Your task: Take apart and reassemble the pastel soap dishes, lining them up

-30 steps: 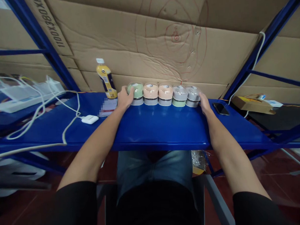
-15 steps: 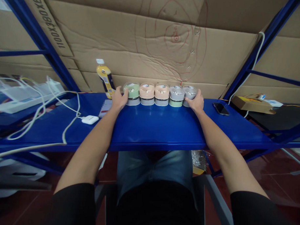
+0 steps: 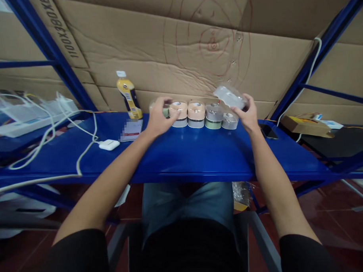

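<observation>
Between the clamped fingers of our right hand [image 3: 250, 114] we held a translucent container [image 3: 230, 96], tilted, above a grey container [image 3: 229, 121]. Our left hand [image 3: 158, 120] curved before a mostly hidden green container [image 3: 166, 112]; whether its fingers gripped, we couldn't tell. We judged the step to be separating or stacking, the next move calling for a steady, levelled hold.

Glossy tabletop [image 3: 196, 151], plastic containers [image 3: 196, 111], matt cardboard [image 3: 130, 46]
</observation>
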A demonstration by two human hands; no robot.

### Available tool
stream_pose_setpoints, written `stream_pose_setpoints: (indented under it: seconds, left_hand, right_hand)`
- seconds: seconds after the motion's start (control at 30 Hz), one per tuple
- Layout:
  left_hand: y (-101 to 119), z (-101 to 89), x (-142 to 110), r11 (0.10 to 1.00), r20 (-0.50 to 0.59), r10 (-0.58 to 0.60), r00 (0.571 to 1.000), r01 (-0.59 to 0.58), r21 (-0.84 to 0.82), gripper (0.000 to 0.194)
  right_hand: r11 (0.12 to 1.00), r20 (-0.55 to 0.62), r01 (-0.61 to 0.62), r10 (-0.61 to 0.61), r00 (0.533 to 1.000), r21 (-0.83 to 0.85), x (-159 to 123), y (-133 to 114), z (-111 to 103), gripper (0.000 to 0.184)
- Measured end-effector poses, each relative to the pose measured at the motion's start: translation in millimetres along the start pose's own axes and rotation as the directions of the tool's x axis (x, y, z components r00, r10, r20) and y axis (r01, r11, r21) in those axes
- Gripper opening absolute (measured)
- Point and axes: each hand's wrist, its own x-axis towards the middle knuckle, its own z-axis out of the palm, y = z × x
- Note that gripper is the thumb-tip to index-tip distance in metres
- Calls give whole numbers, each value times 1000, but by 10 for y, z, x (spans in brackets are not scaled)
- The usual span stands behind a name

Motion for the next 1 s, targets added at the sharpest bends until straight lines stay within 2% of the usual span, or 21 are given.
stream_pose_setpoints:
  seconds: [0.07,0.1,0.2,0.27,0.3,0.37,0.47,0.6,0.67,0.73,0.83,0.87,0.93,1.0]
  left_hand:
    - [103,99,-67,976,189,-34,981,74,-206,80]
    - [133,140,-110,949,283,-44,958,129,-287,88]
    - [169,205,-260,881,502,-51,863,276,-384,101]
    - [172,212,-362,872,577,-69,814,330,-361,101]
    - [173,211,-408,877,596,-82,798,342,-337,101]
    - [180,213,-484,901,609,-106,786,336,-276,102]
    - [209,249,-551,950,596,-100,797,255,-181,108]
    - [274,328,-582,974,576,-33,817,156,-165,109]
    - [307,344,-589,976,582,-25,813,147,-163,112]
    - [334,332,-594,979,589,-38,807,148,-141,117]
    - [365,277,-596,986,589,-40,807,126,-106,119]
    - [374,256,-595,990,595,-28,803,105,-96,113]
    - [397,224,-594,996,624,8,781,51,-77,86]
    - [427,214,-596,998,655,41,755,5,-68,58]
  right_hand:
    - [980,191,-29,-9,981,195,-101,-277,43,98]
    - [964,314,-58,-28,949,259,-168,-412,85,98]
    - [925,627,-174,-84,774,339,-367,-701,253,101]
    - [918,731,-214,-109,674,334,-457,-767,360,107]
    - [924,756,-212,-114,644,320,-485,-771,401,109]
    - [949,780,-166,-113,616,268,-520,-755,457,111]
    - [981,780,-65,-103,617,181,-566,-769,525,111]
    - [985,695,107,-173,698,137,-663,-916,662,106]
    - [979,670,166,-201,715,117,-694,-989,703,107]
    - [982,660,162,-187,728,99,-690,-1017,682,106]
    - [994,626,84,-107,772,67,-616,-940,524,97]
    - [998,618,52,-70,783,48,-580,-884,447,93]
    - [1000,616,-9,14,788,-11,-502,-742,287,85]
    - [995,635,-66,101,766,-79,-432,-589,148,76]
